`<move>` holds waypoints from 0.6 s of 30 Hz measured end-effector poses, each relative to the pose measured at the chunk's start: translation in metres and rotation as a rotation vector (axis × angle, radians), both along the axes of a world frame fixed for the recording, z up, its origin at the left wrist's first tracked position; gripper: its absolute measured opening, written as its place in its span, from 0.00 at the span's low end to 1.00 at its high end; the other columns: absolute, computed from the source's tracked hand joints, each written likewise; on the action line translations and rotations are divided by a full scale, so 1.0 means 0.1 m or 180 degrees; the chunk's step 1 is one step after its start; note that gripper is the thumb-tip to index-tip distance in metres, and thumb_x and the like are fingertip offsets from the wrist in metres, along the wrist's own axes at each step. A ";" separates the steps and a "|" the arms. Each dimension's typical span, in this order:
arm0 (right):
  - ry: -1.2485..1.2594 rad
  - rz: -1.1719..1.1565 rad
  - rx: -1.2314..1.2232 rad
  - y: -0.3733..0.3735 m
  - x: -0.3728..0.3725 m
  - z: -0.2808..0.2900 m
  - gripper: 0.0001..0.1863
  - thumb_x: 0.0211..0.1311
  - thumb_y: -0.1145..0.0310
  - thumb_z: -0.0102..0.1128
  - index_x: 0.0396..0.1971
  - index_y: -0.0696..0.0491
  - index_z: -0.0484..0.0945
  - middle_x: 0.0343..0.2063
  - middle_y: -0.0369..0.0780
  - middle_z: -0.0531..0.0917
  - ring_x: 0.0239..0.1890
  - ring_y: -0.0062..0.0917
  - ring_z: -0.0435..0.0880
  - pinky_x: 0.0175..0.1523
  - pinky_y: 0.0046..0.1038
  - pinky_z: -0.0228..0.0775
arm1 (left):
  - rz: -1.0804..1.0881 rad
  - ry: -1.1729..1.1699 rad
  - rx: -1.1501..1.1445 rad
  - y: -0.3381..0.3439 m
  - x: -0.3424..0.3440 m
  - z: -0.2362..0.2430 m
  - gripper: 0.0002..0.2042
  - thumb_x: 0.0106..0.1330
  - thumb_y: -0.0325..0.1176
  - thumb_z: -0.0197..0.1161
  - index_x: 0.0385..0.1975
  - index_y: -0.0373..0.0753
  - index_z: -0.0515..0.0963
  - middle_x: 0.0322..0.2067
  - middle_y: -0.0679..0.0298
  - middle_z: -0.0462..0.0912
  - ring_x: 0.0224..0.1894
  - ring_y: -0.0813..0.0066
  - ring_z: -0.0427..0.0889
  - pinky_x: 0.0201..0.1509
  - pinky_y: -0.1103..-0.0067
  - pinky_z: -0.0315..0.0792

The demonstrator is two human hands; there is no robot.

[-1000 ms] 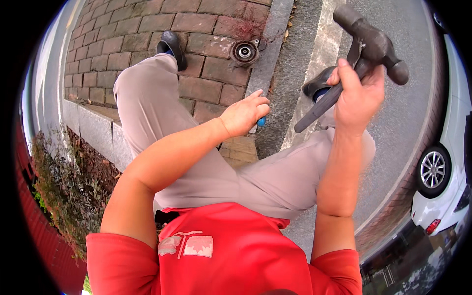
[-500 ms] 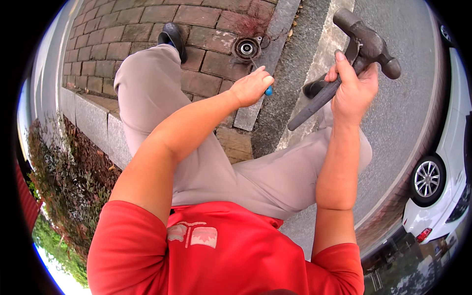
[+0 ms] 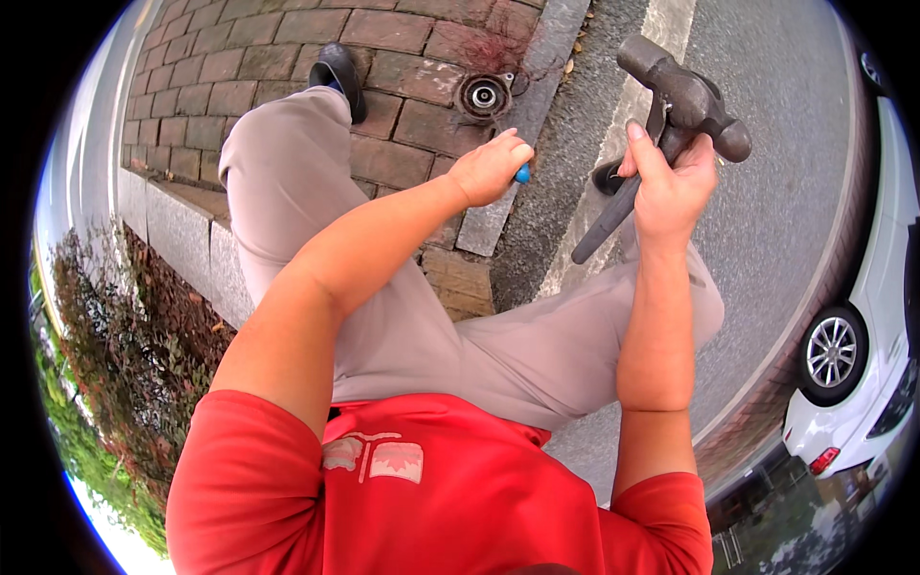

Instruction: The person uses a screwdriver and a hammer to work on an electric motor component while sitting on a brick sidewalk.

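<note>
My left hand (image 3: 489, 171) is closed around a blue-handled screwdriver (image 3: 522, 173), most of which the fingers cover. Its thin shaft runs from the fist to the near edge of a round, dark metal part (image 3: 484, 97), which has a pale ring at its centre and lies on the bricks. I cannot tell whether the tip touches the part. Raised over the road edge, my right hand (image 3: 674, 192) grips a worn hammer (image 3: 682, 99) high on its handle, just under the head. The dark handle slants down toward the lower left.
Thin reddish strands (image 3: 503, 38) lie beyond the metal part, on the brick paving (image 3: 393, 120). A stone kerb (image 3: 489, 228) divides bricks from asphalt. My shoe (image 3: 340, 81) rests on the bricks. Shrubs (image 3: 134, 355) grow at left; a white car (image 3: 858, 307) stands at far right.
My right hand and the hammer have shifted left, the head also slightly up. The left hand with the screwdriver stays almost in place beside the metal part.
</note>
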State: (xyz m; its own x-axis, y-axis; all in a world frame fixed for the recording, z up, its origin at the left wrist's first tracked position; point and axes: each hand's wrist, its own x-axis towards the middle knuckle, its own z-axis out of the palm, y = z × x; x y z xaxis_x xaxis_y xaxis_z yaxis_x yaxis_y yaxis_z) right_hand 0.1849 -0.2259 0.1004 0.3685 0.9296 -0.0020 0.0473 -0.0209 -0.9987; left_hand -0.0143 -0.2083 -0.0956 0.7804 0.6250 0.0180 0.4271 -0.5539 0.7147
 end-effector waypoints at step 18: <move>-0.0659 0.0673 -0.0595 -0.42 -0.08 -0.47 0.17 0.58 0.80 0.69 0.47 0.60 0.77 0.35 0.32 0.80 0.37 0.15 0.77 0.44 0.20 0.70 | 0.0064 0.0099 -0.0195 0.04 -0.09 0.11 0.14 0.56 0.20 0.60 0.42 0.38 0.69 0.44 0.51 0.77 0.59 0.43 0.73 0.70 0.60 0.66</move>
